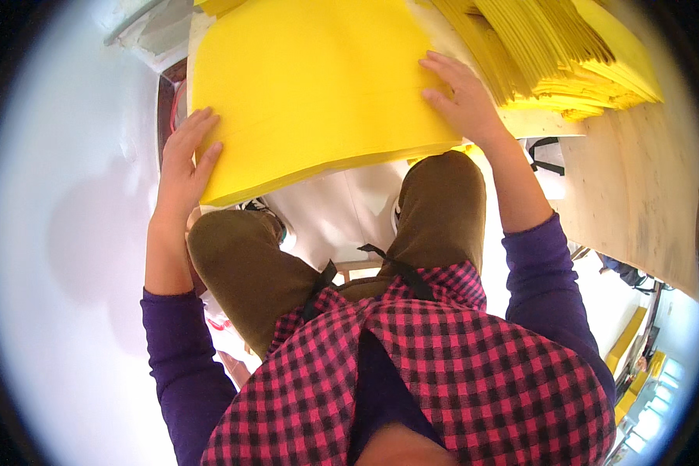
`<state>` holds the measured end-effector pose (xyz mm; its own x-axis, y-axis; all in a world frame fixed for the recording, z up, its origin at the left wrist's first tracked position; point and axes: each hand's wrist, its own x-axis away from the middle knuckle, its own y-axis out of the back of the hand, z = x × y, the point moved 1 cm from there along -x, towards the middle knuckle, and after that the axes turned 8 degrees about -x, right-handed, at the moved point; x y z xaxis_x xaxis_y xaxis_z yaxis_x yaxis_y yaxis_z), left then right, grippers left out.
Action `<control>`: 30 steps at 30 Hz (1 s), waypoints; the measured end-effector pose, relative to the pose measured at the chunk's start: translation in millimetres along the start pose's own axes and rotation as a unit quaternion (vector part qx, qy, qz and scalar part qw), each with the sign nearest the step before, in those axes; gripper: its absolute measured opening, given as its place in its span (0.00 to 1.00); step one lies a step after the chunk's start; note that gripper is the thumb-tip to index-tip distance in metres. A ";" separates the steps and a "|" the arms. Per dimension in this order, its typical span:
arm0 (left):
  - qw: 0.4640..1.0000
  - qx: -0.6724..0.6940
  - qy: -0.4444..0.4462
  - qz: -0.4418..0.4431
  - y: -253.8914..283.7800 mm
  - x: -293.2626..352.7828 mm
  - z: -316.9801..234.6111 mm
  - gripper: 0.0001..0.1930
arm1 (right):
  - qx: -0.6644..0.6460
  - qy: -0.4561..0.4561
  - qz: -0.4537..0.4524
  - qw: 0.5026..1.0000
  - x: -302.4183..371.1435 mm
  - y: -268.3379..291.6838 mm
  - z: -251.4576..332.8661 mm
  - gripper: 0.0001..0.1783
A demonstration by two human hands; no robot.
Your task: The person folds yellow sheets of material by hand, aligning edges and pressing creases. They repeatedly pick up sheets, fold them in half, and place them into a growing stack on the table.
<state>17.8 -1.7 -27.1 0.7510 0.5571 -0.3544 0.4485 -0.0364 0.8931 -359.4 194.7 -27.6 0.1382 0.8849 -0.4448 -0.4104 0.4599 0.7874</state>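
Note:
A thick stack of yellow sheets lies before me, its layered near edge just beyond my knees. They look soft, like felt or fabric; the exact material I cannot tell. My left hand rests against the left edge of the stack, with fingers stretched and the thumb on the top sheet. At the opposite edge my right hand touches the stack, its fingers spread over the top sheet. Neither hand grips anything.
Folded yellow pieces are piled on a wooden table to the right. A white wall rises close on my left. My knees are beneath the stack's near edge, with pale floor between them.

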 end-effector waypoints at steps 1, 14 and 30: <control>1.000 0.010 0.010 0.003 0.1 1.3 -0.6 0.18 | 0.002 -0.003 0.005 1.000 2.0 -2.3 -0.7 0.23; 1.000 0.001 -0.001 -0.005 -0.9 2.9 -3.2 0.16 | -0.016 0.024 -0.011 1.000 -3.1 0.3 0.8 0.19; 0.999 0.028 0.015 -0.012 0.1 5.6 -4.1 0.15 | 0.025 0.129 0.035 0.991 -31.3 -28.0 51.4 0.12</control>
<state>20.1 4.8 -27.9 0.7257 0.5824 -0.3664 0.4933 -0.0691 0.8671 -305.9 158.0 -13.8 -0.1261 0.8697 -0.4773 -0.3657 0.4065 0.8373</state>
